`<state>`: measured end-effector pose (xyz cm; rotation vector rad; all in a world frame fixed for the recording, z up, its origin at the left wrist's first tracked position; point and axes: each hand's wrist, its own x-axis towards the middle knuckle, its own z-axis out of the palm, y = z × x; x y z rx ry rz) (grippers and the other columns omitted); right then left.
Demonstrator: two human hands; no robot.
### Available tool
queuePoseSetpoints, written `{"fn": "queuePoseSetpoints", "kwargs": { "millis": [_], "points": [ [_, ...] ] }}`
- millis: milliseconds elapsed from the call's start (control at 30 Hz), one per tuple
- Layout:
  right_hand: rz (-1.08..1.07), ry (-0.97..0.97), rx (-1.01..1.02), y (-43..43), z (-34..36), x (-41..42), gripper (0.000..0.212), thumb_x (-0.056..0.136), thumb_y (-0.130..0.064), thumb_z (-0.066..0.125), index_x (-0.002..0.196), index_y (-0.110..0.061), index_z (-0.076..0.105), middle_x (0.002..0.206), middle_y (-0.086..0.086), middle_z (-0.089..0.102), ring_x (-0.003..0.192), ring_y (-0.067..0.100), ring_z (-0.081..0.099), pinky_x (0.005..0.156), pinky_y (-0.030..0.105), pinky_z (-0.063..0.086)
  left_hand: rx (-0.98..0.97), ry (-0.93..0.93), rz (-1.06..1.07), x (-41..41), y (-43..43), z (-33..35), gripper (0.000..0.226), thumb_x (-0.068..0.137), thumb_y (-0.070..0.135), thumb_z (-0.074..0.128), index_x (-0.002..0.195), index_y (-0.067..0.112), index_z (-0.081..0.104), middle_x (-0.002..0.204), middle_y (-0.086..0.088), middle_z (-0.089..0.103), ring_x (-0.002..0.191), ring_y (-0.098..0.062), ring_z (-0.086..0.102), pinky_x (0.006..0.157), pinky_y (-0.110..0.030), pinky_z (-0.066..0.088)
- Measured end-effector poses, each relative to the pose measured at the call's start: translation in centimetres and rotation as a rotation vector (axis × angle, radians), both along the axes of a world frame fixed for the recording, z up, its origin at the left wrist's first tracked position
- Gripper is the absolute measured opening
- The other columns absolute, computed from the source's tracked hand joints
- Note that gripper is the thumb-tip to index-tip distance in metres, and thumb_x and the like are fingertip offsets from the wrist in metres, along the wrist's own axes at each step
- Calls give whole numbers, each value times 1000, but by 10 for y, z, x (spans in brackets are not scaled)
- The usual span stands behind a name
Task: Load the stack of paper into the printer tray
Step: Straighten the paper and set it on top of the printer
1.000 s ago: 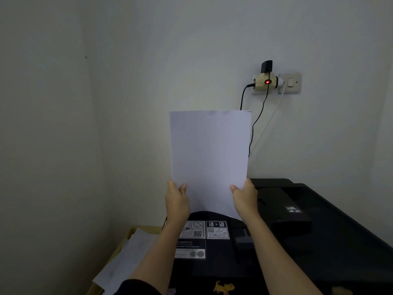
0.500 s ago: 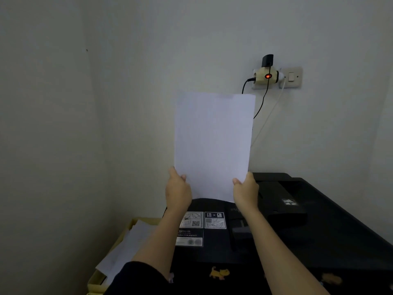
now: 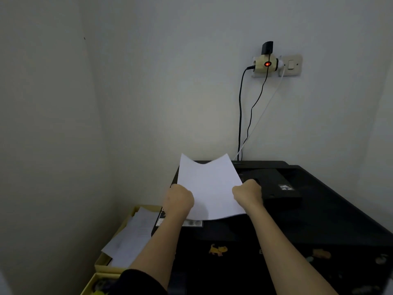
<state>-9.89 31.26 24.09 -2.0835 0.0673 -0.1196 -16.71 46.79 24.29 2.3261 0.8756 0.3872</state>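
Over the printer [image 3: 319,209], both hands, left [image 3: 178,199] and right [image 3: 247,193], are clamping the paper [image 3: 209,188]; its sagging far edge could be catching and crumpling.

One black printer [image 3: 297,220] stands right of centre. Two hands [image 3: 179,199] [image 3: 248,193] hold one paper stack [image 3: 209,188]. One yellow box [image 3: 110,262] sits near left, loose sheets [image 3: 131,237] inside. Three cables [image 3: 240,116] hang from one wall socket [image 3: 265,63]. One cat sticker [image 3: 218,250] shows near.
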Motion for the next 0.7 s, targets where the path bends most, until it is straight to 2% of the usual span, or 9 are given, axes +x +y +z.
{"fn": "queuePoseSetpoints", "kwargs": {
  "millis": [67,133,233,333,400,500,533,600,700],
  "points": [
    [1,-3,-60,1,-2,-4,16,78,-5,51,63,-7,46,65,3,51,50,16,46,44,21,35,59,14,17,-3,-5,-1,28,93,11,43,111,-1,60,109,-13,66,99,-27,65,77,-31,52],
    [2,-8,-128,1,1,-8,4,79,-6,53,80,-3,56,74,5,54,57,20,52,48,23,38,178,63,13,-3,-9,1,27,91,14,47,109,3,62,108,-11,66,98,-25,64,75,-30,50],
    [14,-17,-256,1,8,-16,24,81,-9,56,103,0,58,101,14,64,89,31,63,60,28,42,272,193,49,-3,-15,10,25,88,19,50,108,8,61,114,-9,60,112,-26,51,87,-35,42],
    [12,-23,-320,-2,10,-22,21,81,-10,56,100,-2,58,110,17,64,99,35,62,74,33,51,256,303,79,-3,-17,11,41,88,24,49,125,7,51,133,-14,48,126,-31,35,104,-50,35],
    [10,-12,-284,-7,10,-28,5,82,-9,54,85,-5,54,110,18,63,100,36,60,85,41,52,291,289,81,-5,-22,9,60,89,29,49,141,3,33,146,-18,35,136,-36,27,107,-59,29],
    [-10,-58,-212,-18,9,-36,17,85,-8,51,69,-10,45,115,20,59,107,38,55,91,45,47,355,42,45,-17,-40,2,69,92,31,50,148,6,18,154,-18,21,144,-37,12,112,-58,20],
    [-15,-104,-187,-24,6,-39,7,87,-9,51,81,-7,53,121,21,56,113,38,51,94,46,45,374,-92,9,-23,-48,-3,69,93,31,49,149,6,17,156,-17,17,145,-35,10,114,-54,19],
    [-70,-256,-115,-40,-6,-48,34,91,-12,50,122,-1,53,132,20,51,124,36,44,102,45,40,396,-350,-95,-36,-67,-18,68,95,32,46,150,7,17,159,-14,13,147,-30,8,119,-44,14],
    [-220,-578,-142,-64,-35,-79,44,94,-14,48,135,0,44,139,19,47,135,33,34,112,44,31,418,-543,-248,-65,-104,-58,68,96,37,42,151,6,17,160,-9,10,148,-18,1,119,-31,3]
  ]
}}
